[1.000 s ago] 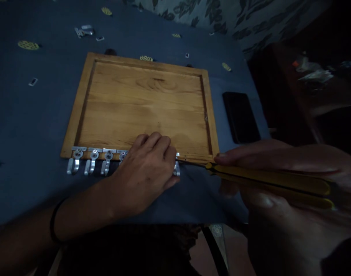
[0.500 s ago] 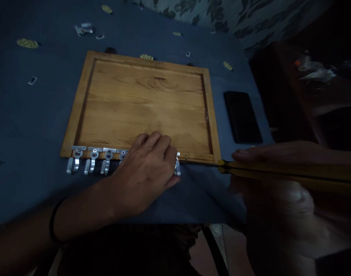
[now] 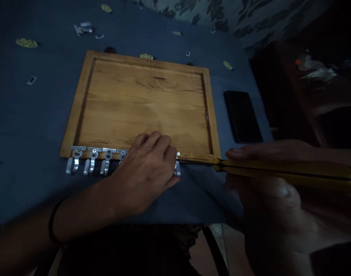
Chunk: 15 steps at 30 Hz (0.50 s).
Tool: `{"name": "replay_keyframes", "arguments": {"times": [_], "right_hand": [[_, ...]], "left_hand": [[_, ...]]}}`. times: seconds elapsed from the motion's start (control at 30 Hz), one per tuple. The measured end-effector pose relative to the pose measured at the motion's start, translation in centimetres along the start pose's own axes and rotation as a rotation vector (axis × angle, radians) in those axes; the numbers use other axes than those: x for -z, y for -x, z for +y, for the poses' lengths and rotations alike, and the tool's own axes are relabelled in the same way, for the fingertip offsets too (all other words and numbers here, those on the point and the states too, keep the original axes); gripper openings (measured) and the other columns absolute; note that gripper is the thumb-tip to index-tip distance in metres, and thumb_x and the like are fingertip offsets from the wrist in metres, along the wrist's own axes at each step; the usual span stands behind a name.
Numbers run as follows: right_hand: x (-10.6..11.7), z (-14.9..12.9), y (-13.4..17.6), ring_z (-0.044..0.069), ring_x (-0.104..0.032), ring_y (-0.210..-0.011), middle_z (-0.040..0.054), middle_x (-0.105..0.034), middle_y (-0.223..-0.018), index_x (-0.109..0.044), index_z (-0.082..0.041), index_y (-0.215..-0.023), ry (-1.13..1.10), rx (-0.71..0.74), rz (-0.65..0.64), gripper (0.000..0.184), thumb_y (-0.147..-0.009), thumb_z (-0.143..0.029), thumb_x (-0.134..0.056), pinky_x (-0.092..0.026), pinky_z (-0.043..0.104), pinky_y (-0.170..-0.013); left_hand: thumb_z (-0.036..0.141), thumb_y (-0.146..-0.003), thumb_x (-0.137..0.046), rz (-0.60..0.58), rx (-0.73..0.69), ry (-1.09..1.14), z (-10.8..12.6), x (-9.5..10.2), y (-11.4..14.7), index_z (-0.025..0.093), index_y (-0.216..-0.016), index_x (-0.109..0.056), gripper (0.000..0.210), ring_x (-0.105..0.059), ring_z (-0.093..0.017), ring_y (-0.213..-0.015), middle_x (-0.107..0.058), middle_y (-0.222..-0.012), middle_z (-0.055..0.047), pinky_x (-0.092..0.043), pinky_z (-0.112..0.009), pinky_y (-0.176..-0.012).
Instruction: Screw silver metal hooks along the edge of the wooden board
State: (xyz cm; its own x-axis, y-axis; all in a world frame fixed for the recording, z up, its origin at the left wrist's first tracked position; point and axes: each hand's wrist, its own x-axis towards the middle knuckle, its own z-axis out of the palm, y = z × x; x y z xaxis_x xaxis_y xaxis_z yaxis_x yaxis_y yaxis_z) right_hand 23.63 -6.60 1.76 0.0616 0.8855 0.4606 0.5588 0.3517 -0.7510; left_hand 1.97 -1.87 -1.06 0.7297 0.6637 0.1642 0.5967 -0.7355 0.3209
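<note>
A shallow wooden tray (image 3: 146, 103) lies on the table, its near rim lined with several silver metal hooks (image 3: 91, 159) fixed by cross-head screws. My left hand (image 3: 148, 174) is closed over that near rim, gripping a metal hook (image 3: 177, 166), of which only the right side shows past the fingers. From the right, my right hand (image 3: 281, 207) grasps a screwdriver with a yellow-and-black handle (image 3: 279, 168). Its thin dark shaft points left along the rim toward the hook under my left hand. The screwdriver's tip is hidden or too dark to make out.
A black phone (image 3: 243, 117) rests to the right of the tray. Loose metal hooks (image 3: 84, 28) lie at the back left on the dark blue patterned tablecloth (image 3: 43, 115). Crumpled clear plastic (image 3: 317, 71) is on dark furniture at the right. The table's near edge runs below my hands.
My right hand and the screwdriver have shifted slightly left, and the handle's far end now shows. My left hand and the tray stay in place.
</note>
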Motion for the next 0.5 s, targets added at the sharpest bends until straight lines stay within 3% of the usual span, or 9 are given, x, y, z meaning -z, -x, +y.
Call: {"name": "replay_keyframes", "arguments": {"times": [0.1, 0.37, 0.5], "right_hand": [[0.14, 0.00, 0.08, 0.017, -0.065, -0.049, 0.0025, -0.076, -0.088, -0.080, -0.025, -0.100, 0.022, 0.040, -0.031, 0.018, -0.086, -0.034, -0.075, -0.065, 0.040, -0.053], [-0.27, -0.67, -0.69, 0.021, -0.069, -0.058, 0.0021, -0.076, -0.086, -0.078, -0.027, -0.099, -0.012, 0.035, -0.090, 0.017, -0.085, -0.035, -0.077, -0.068, 0.043, -0.063], [0.54, -0.60, -0.81, 0.018, -0.067, -0.054, 0.0034, -0.077, -0.085, -0.078, -0.026, -0.103, 0.028, -0.025, -0.209, 0.024, -0.085, -0.043, -0.076, -0.058, 0.035, -0.043]], "left_hand": [[0.032, -0.089, -0.072, 0.004, 0.003, -0.001, 0.01, 0.03, 0.09, 0.011, -0.101, -0.066, 0.025, -0.058, -0.030, -0.099, -0.063, -0.100, -0.009, -0.048, -0.043, -0.087], [0.032, -0.089, -0.072, 0.013, -0.004, -0.004, -0.06, -0.02, 0.14, 0.013, -0.098, -0.065, 0.022, -0.056, -0.029, -0.098, -0.062, -0.098, -0.009, -0.047, -0.042, -0.086], [0.032, -0.087, -0.075, 0.012, -0.005, 0.003, -0.06, -0.03, 0.07, 0.012, -0.098, -0.065, 0.025, -0.056, -0.029, -0.097, -0.062, -0.097, -0.009, -0.048, -0.043, -0.085]]}}
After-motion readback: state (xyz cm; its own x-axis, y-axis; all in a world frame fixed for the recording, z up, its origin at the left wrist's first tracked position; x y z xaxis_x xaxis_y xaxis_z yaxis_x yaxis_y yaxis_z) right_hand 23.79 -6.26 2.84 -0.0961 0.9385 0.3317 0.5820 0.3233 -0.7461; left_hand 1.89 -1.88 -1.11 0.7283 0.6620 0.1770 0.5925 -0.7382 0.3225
